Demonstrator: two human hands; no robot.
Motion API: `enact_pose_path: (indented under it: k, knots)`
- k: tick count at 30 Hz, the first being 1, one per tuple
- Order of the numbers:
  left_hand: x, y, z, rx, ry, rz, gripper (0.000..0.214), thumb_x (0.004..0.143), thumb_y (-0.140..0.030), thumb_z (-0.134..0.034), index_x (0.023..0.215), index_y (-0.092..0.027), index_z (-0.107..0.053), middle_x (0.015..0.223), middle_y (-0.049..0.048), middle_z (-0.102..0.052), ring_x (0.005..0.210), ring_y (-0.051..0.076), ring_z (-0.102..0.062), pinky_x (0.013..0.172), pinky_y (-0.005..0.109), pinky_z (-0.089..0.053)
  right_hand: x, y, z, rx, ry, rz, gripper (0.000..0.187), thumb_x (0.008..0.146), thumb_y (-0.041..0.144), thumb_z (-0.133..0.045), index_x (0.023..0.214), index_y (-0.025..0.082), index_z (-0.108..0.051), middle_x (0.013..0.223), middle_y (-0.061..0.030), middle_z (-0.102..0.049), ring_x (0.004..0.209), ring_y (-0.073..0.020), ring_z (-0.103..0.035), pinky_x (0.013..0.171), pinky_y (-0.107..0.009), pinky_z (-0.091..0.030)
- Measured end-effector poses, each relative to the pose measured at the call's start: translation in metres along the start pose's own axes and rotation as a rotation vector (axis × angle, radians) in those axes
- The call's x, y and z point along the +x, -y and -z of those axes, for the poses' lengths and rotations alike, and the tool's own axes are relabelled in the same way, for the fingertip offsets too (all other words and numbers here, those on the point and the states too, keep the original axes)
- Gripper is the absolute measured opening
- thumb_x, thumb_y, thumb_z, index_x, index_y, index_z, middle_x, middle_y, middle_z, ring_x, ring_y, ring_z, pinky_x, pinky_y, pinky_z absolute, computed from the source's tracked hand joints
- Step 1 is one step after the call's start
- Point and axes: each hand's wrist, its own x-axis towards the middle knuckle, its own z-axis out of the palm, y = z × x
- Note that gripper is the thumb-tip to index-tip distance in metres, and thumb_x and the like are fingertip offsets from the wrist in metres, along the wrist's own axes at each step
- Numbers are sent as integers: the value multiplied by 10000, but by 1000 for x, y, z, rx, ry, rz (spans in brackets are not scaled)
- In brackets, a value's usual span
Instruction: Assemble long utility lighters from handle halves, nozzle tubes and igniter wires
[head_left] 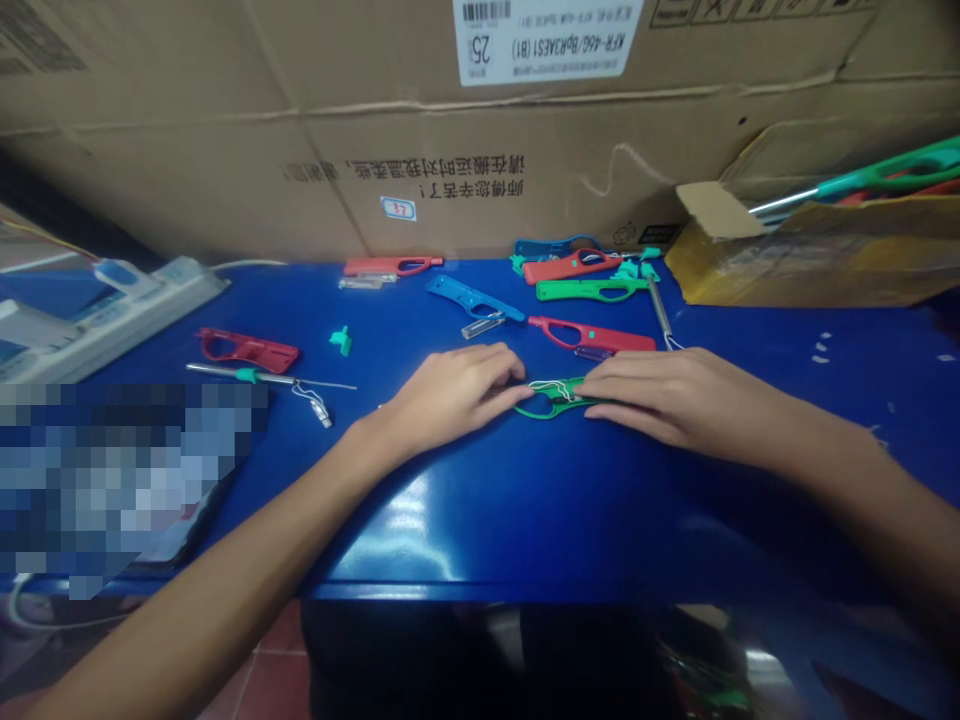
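- The left hand [457, 395] lies palm down on the glossy blue table top [525, 520]; its fingers are bent, and thumb and fingertips pinch the left end of the green plastic handle shell with a loop opening [551, 398]
- The right hand [660, 395] lies flat, palm down, fingers stretched out over the right end of the same shell and pressing on it; no closed grip shows there
- The green shell lies flat on the table between the two hands, near the middle of the table; a thin white wire [555, 384] runs across its top
- Just beyond the hands lies a red plastic handle shell [589, 337]; further back lie a blue plastic shell [469, 298], another green shell [589, 290] and two more red ones [566, 267] [390, 266]
- Well to the left lie a dark red shell [247, 350], a thin metal rod with a green collar [247, 375] and a small green plastic clip [341, 340]
- A white flat machine [97, 305] sits at the left edge; a wall of brown cardboard boxes [300, 150] stands behind; a small open cardboard box [787, 255] at the right holds a long green lighter with a metal tube [885, 172]
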Motion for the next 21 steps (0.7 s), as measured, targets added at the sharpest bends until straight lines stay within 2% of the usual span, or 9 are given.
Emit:
enact_pose_path:
  k: [3,7,11,15,21]
  knots:
    - [-1,-1,2,16,14,-2,282,1047,-458,-504,1098,-211,-629,1028,10,-699,882,146,-662,681,255,-428,-1,-3,-1,44,-14,-21,295,1047,326,-502,1232,204,-697,1131,-55,-770,1053,-217,-714,878,-343,-555]
    - [-3,-1,5,49,13,-31,325,1046,-495,-487,1126,-206,-614,1061,19,-695,930,159,-672,695,260,-460,2,-3,-2,84,39,-43,277,1053,300,-479,1182,202,-704,1127,-63,-746,1010,-203,-707,830,-327,-548]
    - [-3,-1,5,71,-54,-123,367,1046,-506,-469,1160,-186,-608,1126,60,-666,1063,196,-637,831,303,-511,6,-3,-5,127,45,-54,264,1054,287,-475,1140,191,-706,1102,-65,-727,971,-194,-692,799,-316,-529]
    - [0,-9,3,55,-126,-248,320,1063,-425,-466,1184,-169,-615,1190,92,-632,1072,204,-593,936,352,-487,10,-2,-10,189,11,-49,253,1050,288,-490,1125,191,-712,1068,-64,-722,940,-187,-683,791,-303,-512]
    - [2,-19,-2,75,-120,-289,249,1077,-303,-448,1162,-172,-642,1165,85,-652,1036,198,-577,904,340,-464,13,0,-15,240,7,-31,242,1043,283,-507,1094,171,-715,1037,-69,-718,934,-192,-678,818,-310,-504]
